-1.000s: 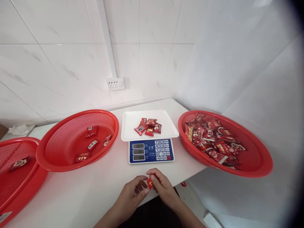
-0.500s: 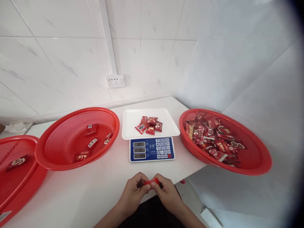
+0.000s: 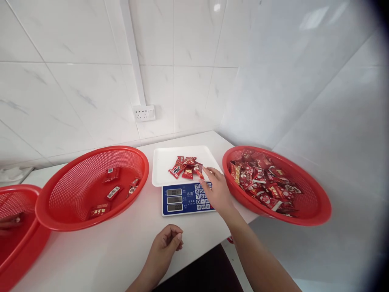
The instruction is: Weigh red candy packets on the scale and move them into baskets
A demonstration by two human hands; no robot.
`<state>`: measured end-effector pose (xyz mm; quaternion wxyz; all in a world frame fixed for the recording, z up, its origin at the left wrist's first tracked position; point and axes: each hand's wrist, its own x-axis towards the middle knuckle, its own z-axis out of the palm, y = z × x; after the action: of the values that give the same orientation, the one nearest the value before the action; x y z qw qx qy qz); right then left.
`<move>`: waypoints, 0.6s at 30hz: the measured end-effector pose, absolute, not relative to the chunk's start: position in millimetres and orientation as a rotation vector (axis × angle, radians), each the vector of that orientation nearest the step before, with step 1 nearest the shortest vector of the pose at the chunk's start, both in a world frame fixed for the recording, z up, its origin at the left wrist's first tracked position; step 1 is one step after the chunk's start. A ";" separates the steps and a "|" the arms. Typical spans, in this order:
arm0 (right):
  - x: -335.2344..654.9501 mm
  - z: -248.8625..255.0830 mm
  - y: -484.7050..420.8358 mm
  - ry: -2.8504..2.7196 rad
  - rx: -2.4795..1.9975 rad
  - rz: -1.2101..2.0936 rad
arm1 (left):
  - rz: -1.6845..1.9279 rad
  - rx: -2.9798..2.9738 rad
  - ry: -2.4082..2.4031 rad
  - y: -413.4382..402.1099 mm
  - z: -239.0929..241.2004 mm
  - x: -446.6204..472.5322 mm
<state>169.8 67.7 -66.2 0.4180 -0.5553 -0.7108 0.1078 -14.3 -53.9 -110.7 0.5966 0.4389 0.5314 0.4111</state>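
My right hand (image 3: 217, 190) reaches over the front right of the white weighing tray (image 3: 161, 162). Its thumb and forefinger pinch a small red wrapped candy (image 3: 199, 174), right beside a small heap of red wrapped candies (image 3: 187, 173) on the tray. Beneath the tray is a blue and white electronic scale (image 3: 187, 198); my right hand and wrist cover part of its keypad. Low over the table's front, my left hand (image 3: 165, 247) is closed, fingers curled and thumb against them, with nothing showing in it.
To the right, a red basket (image 3: 322, 202) holds many wrapped candies. Another red basket (image 3: 60, 182) on the left has a few packets. Blurred fingers of another person (image 3: 9, 224) show in the far-left basket (image 3: 21, 188). A tiled wall with a socket (image 3: 144, 113) stands behind.
My hands have parted. The right one has moved forward with the red candy to the tray; the left stays near the table's front. Another person's fingers have appeared in the far-left basket.
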 end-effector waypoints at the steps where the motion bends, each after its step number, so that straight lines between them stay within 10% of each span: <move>1: 169.6 -70.1 66.8 -1.790 -1.393 0.244 | 0.958 1.014 1.243 -55.4 -111.2 -16.4; 18: 156.2 -163.3 -9.0 -2.048 -1.303 0.746 | 0.944 1.323 1.353 -49.6 -110.2 -25.1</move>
<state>156.2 -9.0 -163.3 0.2969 -0.4899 -0.7702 0.2805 -25.1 -49.6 -110.2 0.4913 0.5450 0.5573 0.3887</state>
